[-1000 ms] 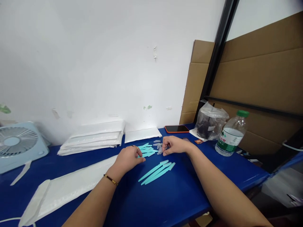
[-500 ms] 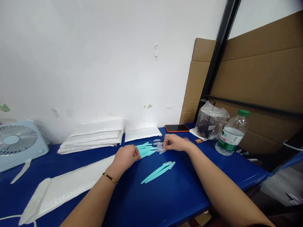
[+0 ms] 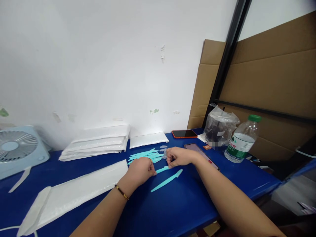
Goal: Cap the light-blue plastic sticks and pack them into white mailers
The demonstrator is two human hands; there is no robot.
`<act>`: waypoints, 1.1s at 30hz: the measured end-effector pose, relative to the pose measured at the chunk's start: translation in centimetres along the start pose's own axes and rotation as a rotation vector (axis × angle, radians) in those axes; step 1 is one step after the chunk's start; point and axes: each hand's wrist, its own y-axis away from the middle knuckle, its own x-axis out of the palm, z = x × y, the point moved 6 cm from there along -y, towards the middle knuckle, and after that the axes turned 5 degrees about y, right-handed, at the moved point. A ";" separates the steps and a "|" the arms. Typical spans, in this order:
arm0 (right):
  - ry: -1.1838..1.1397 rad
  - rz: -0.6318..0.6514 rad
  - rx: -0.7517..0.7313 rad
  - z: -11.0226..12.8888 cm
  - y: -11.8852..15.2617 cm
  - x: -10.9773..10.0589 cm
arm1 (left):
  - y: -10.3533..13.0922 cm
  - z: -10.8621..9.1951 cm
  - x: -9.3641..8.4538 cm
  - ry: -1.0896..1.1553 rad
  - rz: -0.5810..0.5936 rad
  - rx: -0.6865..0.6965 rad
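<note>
Between my two hands a turquoise stick [image 3: 162,170] is held just over the blue table. My left hand [image 3: 143,169] pinches its left end, while the fingers of my right hand [image 3: 175,156] are closed at its wider right end. A second turquoise stick [image 3: 166,181] lies alone on the table, nearer to me. Behind my left hand is a loose pile of several turquoise sticks [image 3: 145,154]. Small clear pieces [image 3: 163,146] lie at the pile's right side, partly hidden by my right hand.
On the blue table [image 3: 158,210] are a white padded envelope [image 3: 81,187], stacked envelopes [image 3: 98,141], another flat envelope [image 3: 148,139], a fan [image 3: 19,148], two phones [image 3: 184,134], a bagged cup [image 3: 218,128] and a water bottle [image 3: 240,141]. Cardboard [image 3: 271,72] stands at the right.
Both hands have moved nearer to me, my left also rightward. One of the two sticks lying in front is now lifted between them. More of the pile and the second phone show.
</note>
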 end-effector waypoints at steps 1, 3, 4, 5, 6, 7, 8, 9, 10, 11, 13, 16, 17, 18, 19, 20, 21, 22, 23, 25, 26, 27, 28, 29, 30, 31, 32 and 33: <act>0.001 -0.031 0.026 -0.3 0.0 -0.3 | -0.1 0.6 -0.4 -0.022 -0.027 -0.013; 0.010 -0.131 0.097 -1.1 0.4 -1.3 | -0.3 1.8 -1.2 -0.063 -0.089 -0.045; 0.015 -0.182 0.126 -1.5 0.7 -1.9 | -0.2 2.1 -1.6 -0.072 -0.127 -0.055; 0.016 -0.218 0.143 -1.7 1.1 -2.5 | -0.1 2.1 -1.8 -0.068 -0.162 -0.056; 0.012 -0.223 0.145 -1.8 1.4 -2.8 | 0.0 1.9 -1.9 -0.050 -0.185 -0.049; 0.006 -0.186 0.130 -1.7 1.7 -2.8 | 0.2 1.4 -1.8 -0.017 -0.184 -0.031; 0.000 -0.116 0.105 -1.5 1.9 -2.6 | 0.4 0.6 -1.4 0.024 -0.158 -0.004; -0.003 -0.028 0.082 -1.3 2.1 -2.1 | 0.6 -0.2 -0.8 0.063 -0.106 0.024; -0.002 0.057 0.065 -1.1 2.2 -1.5 | 0.8 -1.0 -0.1 0.092 -0.041 0.052; 0.001 0.125 0.055 -0.9 2.2 -0.9 | 0.9 -1.8 0.6 0.106 0.014 0.068; 0.002 0.179 0.044 -0.8 1.9 -0.1 | 1.1 -2.5 1.5 0.104 0.088 0.064; -0.011 0.115 0.039 -0.8 1.3 0.1 | 1.0 -2.1 1.3 0.069 0.072 0.025; -0.014 0.079 0.036 -0.8 1.2 -0.1 | 0.9 -1.7 1.0 0.065 0.050 0.019; -0.017 0.041 0.027 -0.7 1.1 -0.4 | 0.8 -1.4 0.7 0.071 0.029 0.016; -0.021 0.004 0.013 -0.6 1.2 -0.8 | 0.8 -1.0 0.3 0.090 0.013 0.021; -0.030 -0.032 -0.007 -0.3 1.3 -1.2 | 0.7 -0.7 -0.1 0.118 -0.002 0.029; -0.043 -0.066 -0.029 -0.1 1.4 -1.6 | 0.7 -0.5 -0.5 0.149 -0.015 0.039; -0.059 -0.100 -0.047 0.0 1.5 -2.0 | 0.7 -0.3 -0.9 0.177 -0.029 0.052; -0.074 -0.128 -0.059 0.0 1.6 -2.3 | 0.8 -0.1 -1.2 0.198 -0.045 0.065; -0.093 -0.171 -0.049 -0.3 1.9 -2.7 | 0.8 0.5 -1.9 0.198 -0.086 0.073; -0.094 -0.188 -0.023 -0.7 2.0 -2.8 | 0.7 1.0 -2.2 0.184 -0.104 0.063; -0.090 -0.206 0.014 -1.2 2.1 -2.9 | 0.7 1.6 -2.4 0.176 -0.109 0.044; -0.086 -0.220 0.055 -1.8 2.2 -3.0 | 0.7 2.2 -2.5 0.177 -0.099 0.018; -0.083 -0.227 0.091 -2.3 2.3 -3.0 | 0.6 2.7 -2.4 0.187 -0.069 -0.008; -0.083 -0.224 0.119 -2.7 2.3 -2.9 | 0.6 3.2 -2.2 0.202 -0.025 -0.030; -0.083 -0.214 0.136 -3.0 2.3 -2.8 | 0.5 3.5 -1.9 0.216 0.023 -0.044; -0.081 -0.202 0.142 -3.1 2.2 -2.6 | 0.5 3.6 -1.7 0.214 0.052 -0.048; -0.078 -0.202 0.145 -3.2 2.1 -2.5 | 0.4 3.5 -1.6 0.195 0.050 -0.038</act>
